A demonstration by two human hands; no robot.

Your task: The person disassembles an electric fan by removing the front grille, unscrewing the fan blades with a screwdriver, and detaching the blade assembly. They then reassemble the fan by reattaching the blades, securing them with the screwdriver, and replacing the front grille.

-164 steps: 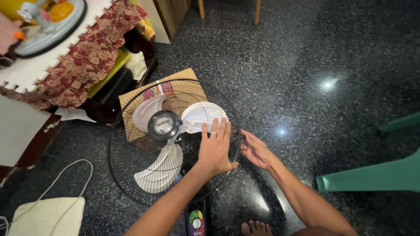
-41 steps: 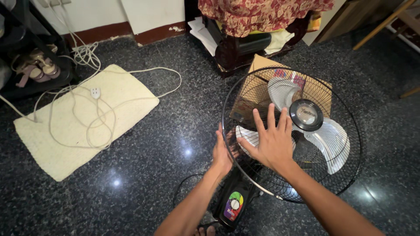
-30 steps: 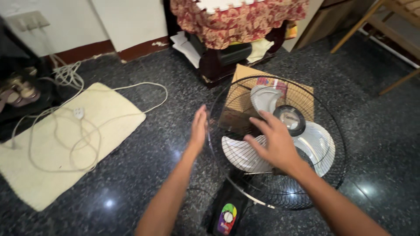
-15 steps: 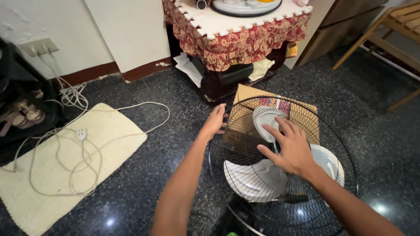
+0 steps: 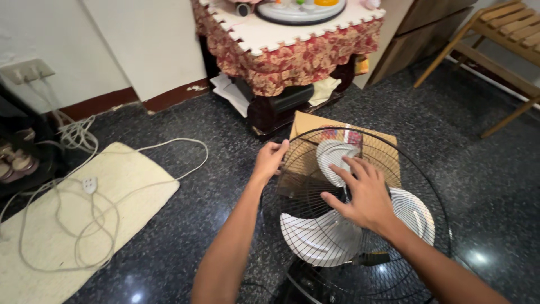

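Holding the fan guard (image 5: 360, 219) — left hand (image 5: 269, 160) clamped on its rim, right hand (image 5: 363, 194) spread flat; we should press evenly.

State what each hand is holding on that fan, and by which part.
The left hand grips the fan's wire grille at its upper-left rim. The right hand lies flat, fingers spread, on the grille's front over the hub; it grasps nothing.

A lived-in home room: dark speckled stone floor (image 5: 214, 118), a cream woven mat (image 5: 56, 236) at left, a far low table under a red floral cloth (image 5: 292, 56), and a slatted wooden chair (image 5: 506, 34) far right.
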